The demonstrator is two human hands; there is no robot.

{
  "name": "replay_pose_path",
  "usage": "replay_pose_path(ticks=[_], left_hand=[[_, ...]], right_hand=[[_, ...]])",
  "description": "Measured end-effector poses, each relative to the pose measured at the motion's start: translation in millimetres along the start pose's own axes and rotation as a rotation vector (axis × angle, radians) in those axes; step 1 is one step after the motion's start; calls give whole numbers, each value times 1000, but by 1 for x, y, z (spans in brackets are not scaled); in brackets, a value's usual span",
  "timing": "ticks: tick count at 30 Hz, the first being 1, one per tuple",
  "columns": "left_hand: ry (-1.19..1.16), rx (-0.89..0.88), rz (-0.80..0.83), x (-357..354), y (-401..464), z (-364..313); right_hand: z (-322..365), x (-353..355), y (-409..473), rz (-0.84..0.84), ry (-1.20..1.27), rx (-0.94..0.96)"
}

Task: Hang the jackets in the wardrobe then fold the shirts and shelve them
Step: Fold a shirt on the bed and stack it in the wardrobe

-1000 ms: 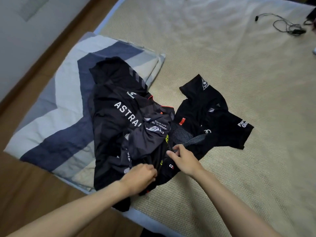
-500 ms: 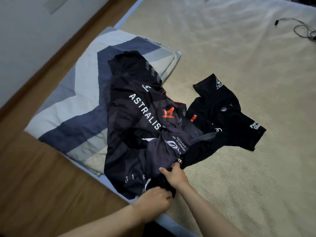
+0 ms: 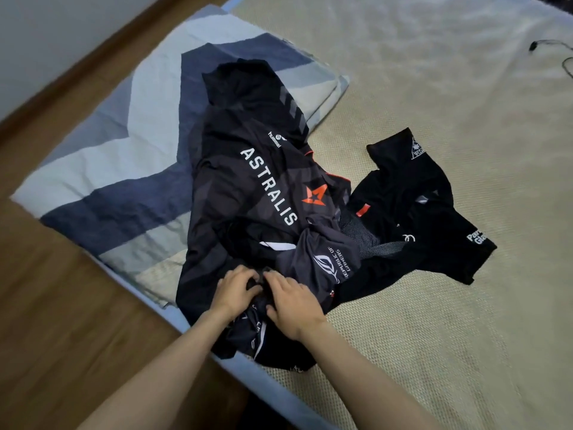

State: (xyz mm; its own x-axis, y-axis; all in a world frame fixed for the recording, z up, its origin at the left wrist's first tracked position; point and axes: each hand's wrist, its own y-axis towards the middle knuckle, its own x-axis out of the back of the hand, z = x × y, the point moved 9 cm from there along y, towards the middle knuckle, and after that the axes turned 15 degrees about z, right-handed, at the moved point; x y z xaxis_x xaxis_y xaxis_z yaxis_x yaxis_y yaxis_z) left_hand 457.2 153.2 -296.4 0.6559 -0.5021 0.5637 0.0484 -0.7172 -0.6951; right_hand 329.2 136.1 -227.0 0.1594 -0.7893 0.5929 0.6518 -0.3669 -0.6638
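Observation:
A pile of dark shirts lies at the bed's near left edge. The black ASTRALIS jersey [image 3: 245, 187] is spread on top, partly over the folded quilt. A grey shirt [image 3: 322, 259] with a printed logo is bunched over its lower part. Another black shirt [image 3: 412, 212] lies crumpled to the right on the mat. My left hand [image 3: 234, 291] and my right hand [image 3: 291, 301] sit side by side on the near hem of the pile, fingers curled into the dark fabric and gripping it. No jackets or wardrobe are in view.
A folded blue, grey and white quilt [image 3: 124, 169] lies at the bed's left. The beige woven mat [image 3: 434, 88] covers the bed. A black cable [image 3: 558, 54] lies at the far right. Wooden floor [image 3: 62, 336] runs along the bed's left side.
Both hands have come together at the near hem of the pile. The grey shirt has been drawn down, uncovering the full ASTRALIS lettering and the red star. The view has shifted closer.

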Motion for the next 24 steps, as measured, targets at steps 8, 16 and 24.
replay_pose_path(ticks=[8,16,24], left_hand=[[-439,-208,26,54,-37,-61],[-199,-515,-87,197,-125,-227],[-26,-802,-34,317,-257,-438]], right_hand=[[-35,14,-21,55,398,-216],[-17,186,-146,-445,795,3],[-12,382,-391,-921,549,152]])
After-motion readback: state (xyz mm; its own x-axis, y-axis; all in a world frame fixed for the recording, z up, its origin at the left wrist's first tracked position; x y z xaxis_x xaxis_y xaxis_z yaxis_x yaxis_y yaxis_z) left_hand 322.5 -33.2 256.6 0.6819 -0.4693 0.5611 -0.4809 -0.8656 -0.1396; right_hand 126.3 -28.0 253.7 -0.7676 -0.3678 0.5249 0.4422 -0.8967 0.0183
